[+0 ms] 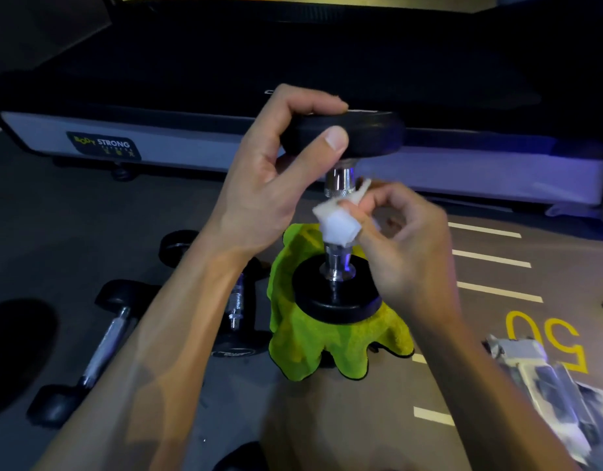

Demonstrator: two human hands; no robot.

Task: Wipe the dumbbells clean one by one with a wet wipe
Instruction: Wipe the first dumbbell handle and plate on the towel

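Left hand (273, 175) grips top plate of upright black chrome-handled dumbbell (341, 137); keep steady. Right hand (405, 239) pinches white wet wipe (335, 224) round handle; twist full length.

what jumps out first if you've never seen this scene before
The eye lands on the upright dumbbell at centre: the left hand grips its top plate while the right hand wraps a white wet wipe around the chrome handle. Its lower plate stands on a bright green cloth on the floor. Two more dumbbells lie to the left.
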